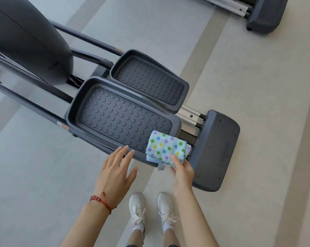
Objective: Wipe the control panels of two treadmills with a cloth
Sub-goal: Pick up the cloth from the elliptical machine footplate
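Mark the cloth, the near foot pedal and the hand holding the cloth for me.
cloth (164,147), head view, on the middle of its dotted top face.
near foot pedal (118,116), head view, on its studded tread.
right hand (183,172), head view, on the back of the hand, whose fingers pinch the cloth.

head: worn on head | faces steeply down | close over hands, pedals (125,120), floor (257,104) | single view

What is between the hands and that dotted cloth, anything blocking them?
Nothing visible blocks them. The right hand already pinches the near edge of the dotted cloth, which lies on the end of the near foot pedal. The left hand hovers open beside it, with only bare pedal rim between.
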### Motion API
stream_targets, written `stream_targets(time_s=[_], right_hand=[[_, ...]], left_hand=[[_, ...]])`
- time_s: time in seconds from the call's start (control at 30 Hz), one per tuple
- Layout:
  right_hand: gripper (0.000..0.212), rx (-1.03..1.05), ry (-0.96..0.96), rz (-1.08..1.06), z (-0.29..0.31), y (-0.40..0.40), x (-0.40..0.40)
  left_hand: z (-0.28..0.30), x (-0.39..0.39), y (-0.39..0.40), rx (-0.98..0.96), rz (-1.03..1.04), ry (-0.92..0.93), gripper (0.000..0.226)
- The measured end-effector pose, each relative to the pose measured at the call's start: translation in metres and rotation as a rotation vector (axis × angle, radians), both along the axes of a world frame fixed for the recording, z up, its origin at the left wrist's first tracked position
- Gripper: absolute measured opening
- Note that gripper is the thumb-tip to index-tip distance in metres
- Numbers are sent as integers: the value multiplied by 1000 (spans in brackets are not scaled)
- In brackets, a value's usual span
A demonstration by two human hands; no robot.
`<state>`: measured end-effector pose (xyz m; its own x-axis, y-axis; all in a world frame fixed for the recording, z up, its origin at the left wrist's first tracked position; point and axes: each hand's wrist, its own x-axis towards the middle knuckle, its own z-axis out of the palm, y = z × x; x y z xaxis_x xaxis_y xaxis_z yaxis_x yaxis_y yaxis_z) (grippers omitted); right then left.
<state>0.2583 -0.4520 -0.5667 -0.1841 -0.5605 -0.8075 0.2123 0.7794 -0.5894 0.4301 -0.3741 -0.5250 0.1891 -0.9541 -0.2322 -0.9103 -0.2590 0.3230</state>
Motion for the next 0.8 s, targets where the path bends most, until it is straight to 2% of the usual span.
stream_targets(time_s=[0.17, 0.37, 0.47, 0.6, 0.7, 0.8], right_hand=[[16, -90, 63, 15, -3, -24, -4], [23, -190, 91, 110, 3, -64, 3], [30, -196, 88, 132, 2, -72, 9], [50, -197, 92, 65, 1, -65, 11], [42, -153, 49, 9, -1, -57, 11], [31, -6, -12, -4, -2, -50, 12]], left_hand=[[3, 0, 3, -6, 18, 25, 67], [2, 0, 8, -40, 40, 47, 65], [-2, 0, 12, -32, 48, 39, 65], [-6, -1, 16, -36, 61, 35, 63], [-6, -3, 17, -52, 60, 30, 63], [-6, -3, 18, -60, 60, 24, 62]])
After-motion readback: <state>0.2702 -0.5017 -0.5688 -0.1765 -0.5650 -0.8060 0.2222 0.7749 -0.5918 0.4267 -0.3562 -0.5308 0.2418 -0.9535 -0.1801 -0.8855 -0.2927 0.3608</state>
